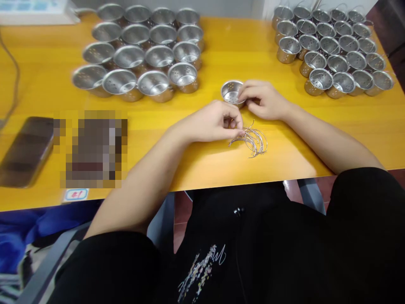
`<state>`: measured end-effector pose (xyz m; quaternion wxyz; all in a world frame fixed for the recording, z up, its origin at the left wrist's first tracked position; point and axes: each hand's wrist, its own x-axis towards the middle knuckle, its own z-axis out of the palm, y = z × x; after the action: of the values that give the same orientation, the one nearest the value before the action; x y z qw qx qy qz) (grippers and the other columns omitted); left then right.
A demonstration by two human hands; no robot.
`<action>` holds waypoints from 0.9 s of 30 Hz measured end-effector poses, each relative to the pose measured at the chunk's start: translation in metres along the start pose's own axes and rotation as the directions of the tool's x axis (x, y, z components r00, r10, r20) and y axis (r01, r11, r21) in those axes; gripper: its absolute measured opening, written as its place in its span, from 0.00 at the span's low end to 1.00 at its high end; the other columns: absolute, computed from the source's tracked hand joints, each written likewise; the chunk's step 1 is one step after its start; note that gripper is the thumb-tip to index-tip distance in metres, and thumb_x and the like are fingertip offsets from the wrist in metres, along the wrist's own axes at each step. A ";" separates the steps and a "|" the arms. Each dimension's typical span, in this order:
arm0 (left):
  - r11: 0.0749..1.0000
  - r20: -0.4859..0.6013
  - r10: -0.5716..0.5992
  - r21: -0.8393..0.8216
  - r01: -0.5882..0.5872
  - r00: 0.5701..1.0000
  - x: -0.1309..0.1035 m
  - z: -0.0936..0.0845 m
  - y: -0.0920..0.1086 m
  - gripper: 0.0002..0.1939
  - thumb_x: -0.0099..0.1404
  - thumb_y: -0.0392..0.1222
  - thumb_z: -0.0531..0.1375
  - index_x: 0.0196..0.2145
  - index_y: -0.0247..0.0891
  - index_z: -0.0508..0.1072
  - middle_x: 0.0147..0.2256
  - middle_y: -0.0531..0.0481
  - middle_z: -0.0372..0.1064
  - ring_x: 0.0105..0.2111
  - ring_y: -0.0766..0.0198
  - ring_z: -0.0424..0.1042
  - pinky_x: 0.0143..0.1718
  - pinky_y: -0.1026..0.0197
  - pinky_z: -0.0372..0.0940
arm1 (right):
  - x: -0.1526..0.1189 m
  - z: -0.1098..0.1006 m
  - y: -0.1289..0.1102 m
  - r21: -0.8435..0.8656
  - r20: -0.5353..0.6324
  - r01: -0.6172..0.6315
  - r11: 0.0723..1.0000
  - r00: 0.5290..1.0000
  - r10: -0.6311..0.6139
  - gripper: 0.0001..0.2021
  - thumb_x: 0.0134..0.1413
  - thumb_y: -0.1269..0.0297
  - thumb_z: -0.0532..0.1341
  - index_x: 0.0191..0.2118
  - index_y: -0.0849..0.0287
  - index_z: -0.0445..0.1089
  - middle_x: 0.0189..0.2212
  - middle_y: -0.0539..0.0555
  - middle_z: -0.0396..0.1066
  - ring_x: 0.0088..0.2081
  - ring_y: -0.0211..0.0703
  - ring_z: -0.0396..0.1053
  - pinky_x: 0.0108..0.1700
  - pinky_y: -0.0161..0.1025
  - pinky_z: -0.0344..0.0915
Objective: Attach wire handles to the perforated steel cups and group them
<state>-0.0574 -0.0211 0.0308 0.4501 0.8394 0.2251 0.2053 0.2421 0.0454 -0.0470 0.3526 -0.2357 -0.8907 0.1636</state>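
Note:
A small perforated metal cup (232, 92) stands upright on the yellow table. The fingers of my right hand (264, 100) close on its right rim. Just in front of the cup, my left hand (218, 122) has thumb and fingers pinched at the near edge of a loose pile of curved thin wires (257, 143). A wire end seems to be between those fingertips, though the fingers partly cover it. The rest of the wire pile lies on the table below both hands.
Rows of perforated metal cups (155, 84) stand at the back left. More cups, several with wire handles, fill the back right (340, 82). A phone (27, 152), a blurred-out item (91, 147) and a small label (76, 194) lie on the table's left.

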 end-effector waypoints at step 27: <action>0.996 -0.667 0.079 0.015 -0.093 0.741 0.027 0.005 -0.072 0.37 0.75 0.82 0.81 0.41 0.46 0.79 0.33 0.49 0.77 0.37 0.50 0.87 0.41 0.49 0.85 | 0.004 0.000 -0.024 0.001 -0.180 -0.114 0.993 0.977 0.113 0.35 0.92 0.23 0.59 0.55 0.50 0.87 0.47 0.59 0.83 0.48 0.58 0.82 0.62 0.58 0.85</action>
<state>-0.0463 0.0266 -0.0293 0.3383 0.7157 0.3301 0.5142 0.2323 0.0277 -0.0338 0.4207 -0.3016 -0.8410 0.1575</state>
